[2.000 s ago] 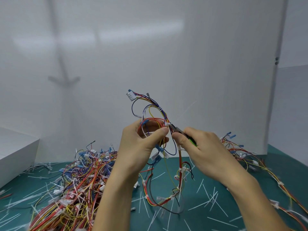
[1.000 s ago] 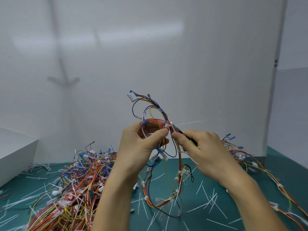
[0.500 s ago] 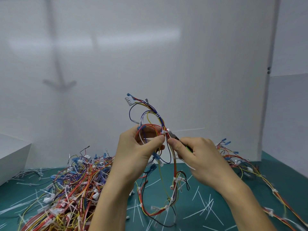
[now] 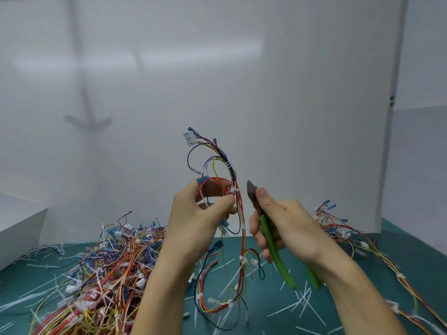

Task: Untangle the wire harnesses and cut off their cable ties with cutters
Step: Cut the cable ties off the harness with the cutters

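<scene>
My left hand [image 4: 200, 213] holds up a multicoloured wire harness [image 4: 239, 228], pinching it between thumb and fingers just below a white cable tie [image 4: 233, 190]. Its white connector [image 4: 189, 138] sticks up at the top, and its lower end hangs down to the green mat. My right hand [image 4: 283, 223] grips green-handled cutters [image 4: 271, 240], jaws pointing up, a little to the right of the harness and apart from it.
A large tangle of harnesses [image 4: 104, 272] lies on the green mat [image 4: 273, 308] at the left. More harnesses [image 4: 343, 235] lie at the right. Cut white tie ends [image 4: 302, 303] litter the mat. A white box [image 4: 19, 228] stands far left; white panels enclose the back.
The cutters' jaws were at the tie by my left thumb; my right hand has drawn them back to the right and tilted them, showing the green handles.
</scene>
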Tool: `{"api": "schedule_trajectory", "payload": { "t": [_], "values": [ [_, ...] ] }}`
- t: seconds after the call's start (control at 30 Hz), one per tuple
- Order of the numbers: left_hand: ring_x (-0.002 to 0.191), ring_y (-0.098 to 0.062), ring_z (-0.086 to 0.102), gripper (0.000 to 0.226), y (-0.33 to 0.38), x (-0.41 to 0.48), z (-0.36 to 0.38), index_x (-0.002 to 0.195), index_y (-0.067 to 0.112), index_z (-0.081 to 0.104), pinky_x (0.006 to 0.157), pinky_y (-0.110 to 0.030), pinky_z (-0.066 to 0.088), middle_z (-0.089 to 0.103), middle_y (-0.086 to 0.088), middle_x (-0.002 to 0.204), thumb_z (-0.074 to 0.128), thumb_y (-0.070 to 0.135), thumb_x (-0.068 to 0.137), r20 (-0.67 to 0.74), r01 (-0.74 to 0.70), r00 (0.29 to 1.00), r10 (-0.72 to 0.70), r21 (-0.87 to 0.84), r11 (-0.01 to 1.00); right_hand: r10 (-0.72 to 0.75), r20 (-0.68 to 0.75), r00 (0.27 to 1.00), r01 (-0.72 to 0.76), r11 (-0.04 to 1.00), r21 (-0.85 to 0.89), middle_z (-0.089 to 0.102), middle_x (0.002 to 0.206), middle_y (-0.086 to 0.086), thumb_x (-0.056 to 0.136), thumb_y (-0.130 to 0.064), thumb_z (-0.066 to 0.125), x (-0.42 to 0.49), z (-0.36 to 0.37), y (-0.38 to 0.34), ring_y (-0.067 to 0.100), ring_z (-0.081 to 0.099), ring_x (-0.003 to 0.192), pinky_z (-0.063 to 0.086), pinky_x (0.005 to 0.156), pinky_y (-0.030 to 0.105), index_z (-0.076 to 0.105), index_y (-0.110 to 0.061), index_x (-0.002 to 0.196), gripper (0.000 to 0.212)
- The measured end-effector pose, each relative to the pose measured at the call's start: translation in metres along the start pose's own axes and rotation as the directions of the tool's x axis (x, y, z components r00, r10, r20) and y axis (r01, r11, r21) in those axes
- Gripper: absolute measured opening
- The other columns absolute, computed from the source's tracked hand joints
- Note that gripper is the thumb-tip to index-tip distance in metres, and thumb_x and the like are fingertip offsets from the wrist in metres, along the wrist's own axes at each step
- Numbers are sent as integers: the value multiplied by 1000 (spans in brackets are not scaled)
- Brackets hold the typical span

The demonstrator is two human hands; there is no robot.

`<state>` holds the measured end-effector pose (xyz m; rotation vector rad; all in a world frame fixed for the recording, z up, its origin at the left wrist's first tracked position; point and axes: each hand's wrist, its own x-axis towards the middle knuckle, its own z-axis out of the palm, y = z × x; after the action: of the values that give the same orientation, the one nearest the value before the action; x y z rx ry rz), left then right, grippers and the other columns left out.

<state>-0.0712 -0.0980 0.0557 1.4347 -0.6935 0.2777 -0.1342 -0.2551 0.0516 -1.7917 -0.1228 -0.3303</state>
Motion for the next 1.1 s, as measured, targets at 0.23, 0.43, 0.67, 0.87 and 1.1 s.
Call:
{"api": "schedule_trajectory", "payload": {
  "t": [0.23,0.43,0.67,0.87,1.1],
  "values": [
    [84,-34,72,12,1,1,-5,85,33,72,84,-54,58,76,1,82,75,28,74,-57,25,998,-27,-27,999,2,-73,997,-6,999,-52,64,62,7,89,-64,42,1,-11,0,21,64,57,57,60,35,67,-4,79,66],
    [74,-21,75,5,-2,3,2,96,19,61,70,-44,60,70,5,86,64,16,94,-77,41,996,-47,-70,997,25,-52,998,-36,973,-230,61,60,2,100,-48,43,4,-11,7,19,64,58,55,66,40,69,-7,81,52],
    [70,-21,75,13,-2,5,-4,105,12,54,48,-19,52,65,-13,99,59,21,97,-172,70,981,-90,-120,990,-43,-75,996,-13,782,-623,67,71,9,94,-62,38,-3,-13,6,25,65,69,52,68,41,67,-17,79,55],
    [65,-24,75,8,0,6,-5,101,11,52,59,-32,60,61,-9,91,57,18,99,-267,101,953,-141,-160,982,-140,-20,990,85,701,-708,51,56,-9,92,-64,41,-3,-9,3,8,42,52,34,52,22,56,-22,70,50],
    [66,-25,75,11,-1,6,-4,97,11,51,57,-30,59,65,6,62,57,20,98,-239,89,961,-137,-198,976,-223,-28,974,123,637,-761,48,58,-5,92,-65,40,0,-5,6,10,41,54,30,52,25,50,-23,71,48]
  ]
}}
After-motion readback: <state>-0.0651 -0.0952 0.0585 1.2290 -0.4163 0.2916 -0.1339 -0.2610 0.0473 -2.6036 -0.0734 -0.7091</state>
